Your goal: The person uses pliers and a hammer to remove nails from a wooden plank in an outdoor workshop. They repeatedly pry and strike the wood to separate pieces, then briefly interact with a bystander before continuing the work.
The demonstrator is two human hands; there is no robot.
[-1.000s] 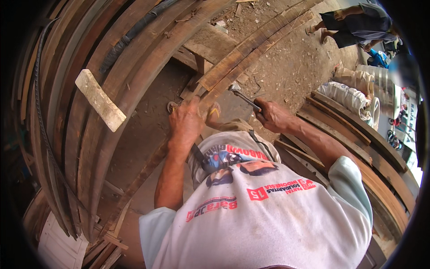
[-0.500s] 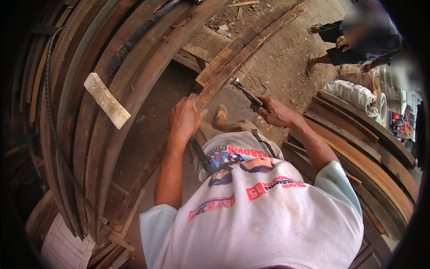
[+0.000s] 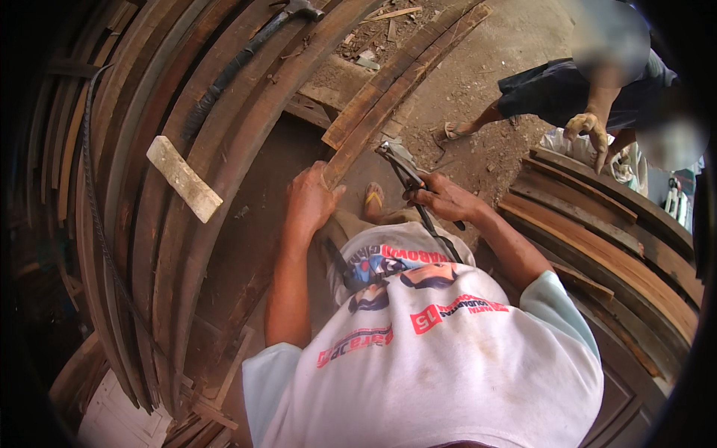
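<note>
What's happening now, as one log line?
left hand: holding board by end | right hand: holding pincers | hammer: on planks

Metal tool (image 3: 396,161) partly hidden; co-worker's head (image 3: 611,41) blurred; white panel (image 3: 119,415) cut off below.

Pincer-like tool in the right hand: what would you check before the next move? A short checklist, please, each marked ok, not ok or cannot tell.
1. Left hand on the near end of the wooden beam: ok.
2. Right hand closed around the pincer-like tool: ok.
3. Anything caught in the tool's head: cannot tell, too small to see.
4. Sandalled foot well away from the work: probably not ok, it shows between the two hands.
5. Other person's hand away from the tool: ok, far to the right.
6. Hammer out of the way: ok, lying on the left-hand planks.
</note>
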